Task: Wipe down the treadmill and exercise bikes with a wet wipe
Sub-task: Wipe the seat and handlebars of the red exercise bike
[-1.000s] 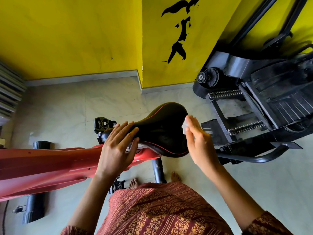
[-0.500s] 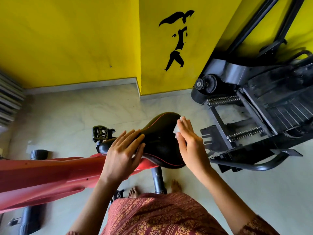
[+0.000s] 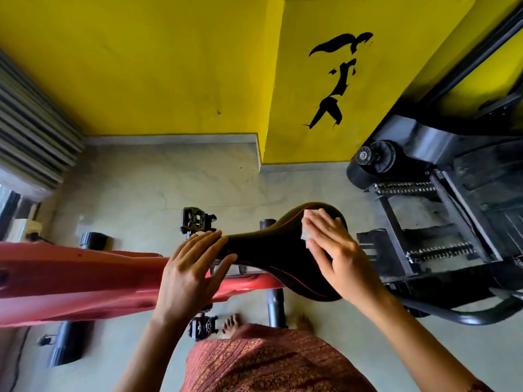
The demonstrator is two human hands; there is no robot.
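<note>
Saddle (image 3: pixel 268 250) under flat right hand (image 3: pixel 335 251) pressing wipe (image 3: pixel 306 236); left hand (image 3: pixel 191 274) rests flat on nose; both grips wide.

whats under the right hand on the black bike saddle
A white wet wipe, pressed flat on the black padded saddle by the right hand. Only its edges show past the fingers; the rest is hidden under fingers and palm.

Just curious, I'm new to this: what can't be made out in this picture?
Head view:
- Most of the wipe hides under the right hand.
- The red bike is cut off by the left edge.
- The black machine is cut off by the right edge.
- The seat is too dark to tell wiped parts from unwiped.
</note>
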